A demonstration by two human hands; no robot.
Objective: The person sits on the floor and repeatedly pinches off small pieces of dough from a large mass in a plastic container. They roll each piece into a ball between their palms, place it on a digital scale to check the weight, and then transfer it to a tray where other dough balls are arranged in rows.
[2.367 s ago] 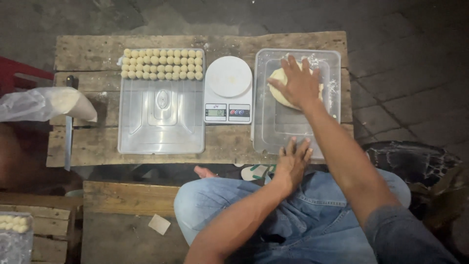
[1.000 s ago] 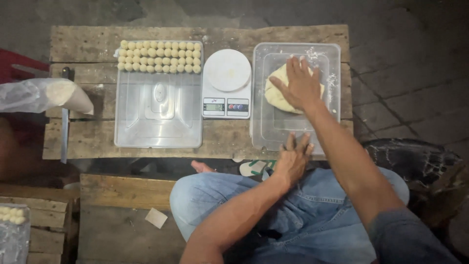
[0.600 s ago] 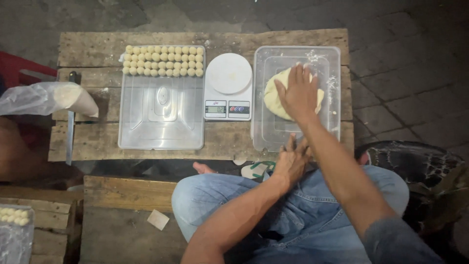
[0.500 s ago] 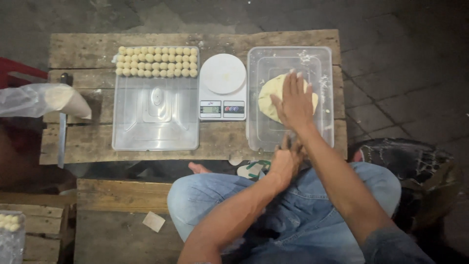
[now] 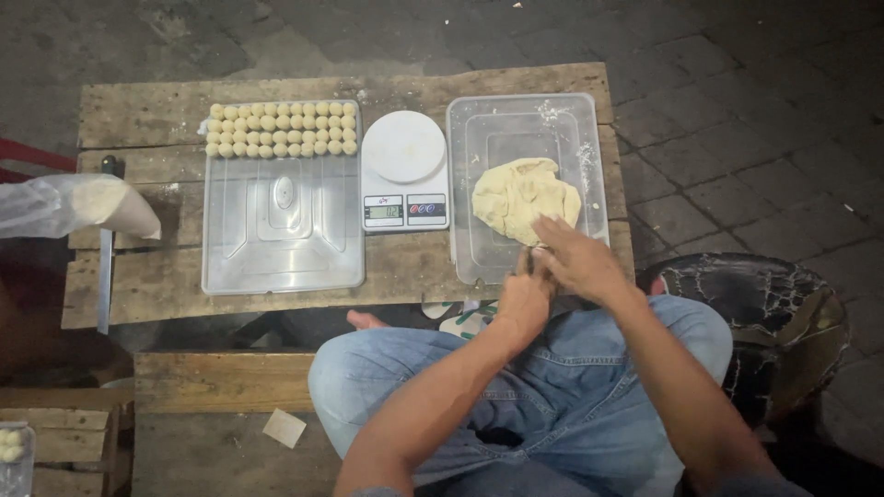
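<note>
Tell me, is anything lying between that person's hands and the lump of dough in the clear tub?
Nothing visible does. The right hand and left hand meet at the near rim of the clear tub, and the dough lies just beyond the fingers, with only bare tub floor between.

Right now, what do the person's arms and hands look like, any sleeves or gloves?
Both forearms are bare; no gloves, watch or rings can be made out. The left hand and right hand are ungloved. A dark short sleeve edge shows at the right upper arm. Blue jeans below.
</note>
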